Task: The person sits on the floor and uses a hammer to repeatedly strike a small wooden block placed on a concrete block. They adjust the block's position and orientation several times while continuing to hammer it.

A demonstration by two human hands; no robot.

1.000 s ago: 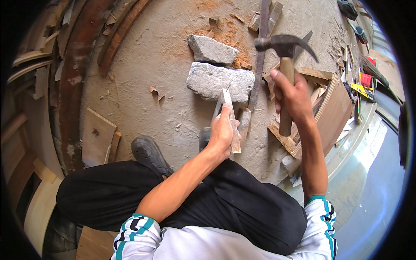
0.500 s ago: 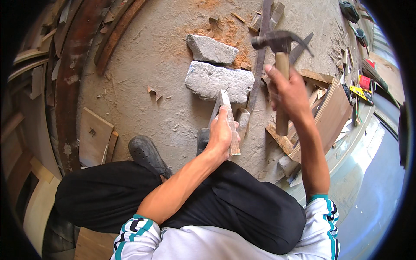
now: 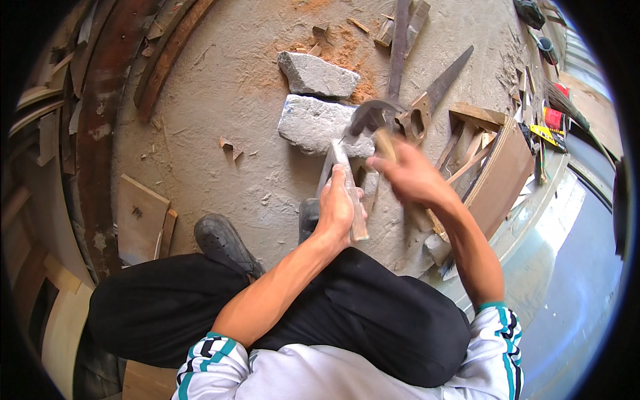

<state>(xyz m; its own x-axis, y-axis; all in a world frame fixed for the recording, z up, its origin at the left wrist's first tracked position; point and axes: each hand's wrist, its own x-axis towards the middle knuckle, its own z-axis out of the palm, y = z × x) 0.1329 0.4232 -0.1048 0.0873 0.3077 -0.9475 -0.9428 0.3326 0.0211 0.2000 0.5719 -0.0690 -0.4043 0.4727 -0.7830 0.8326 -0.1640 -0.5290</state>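
Observation:
My left hand [image 3: 338, 208] is closed around a short strip of wood [image 3: 359, 227], whose far end rests by a pale stone block [image 3: 308, 125]. A thin nail seems to stick up at that end. Gripped in my right hand [image 3: 417, 177] is a claw hammer [image 3: 385, 144], smeared by motion. Its dark head is over the right part of the block, close to the wood's tip; whether it touches the nail I cannot tell. Just beyond the hammer, a handsaw [image 3: 448, 79] with a wooden handle lies on the floor.
A second stone [image 3: 320, 75] lies beyond the first, with orange sawdust [image 3: 363, 65] around it. To the right stands a wooden box shape [image 3: 497, 175] with scraps. Plywood [image 3: 142, 217] and long boards [image 3: 107, 120] are on the left. My shoe [image 3: 225, 241] is near the plywood.
The hammer has swung down and left from its raised place at the right toward the wood's tip. My left hand keeps its hold on the wood. More of the handsaw shows.

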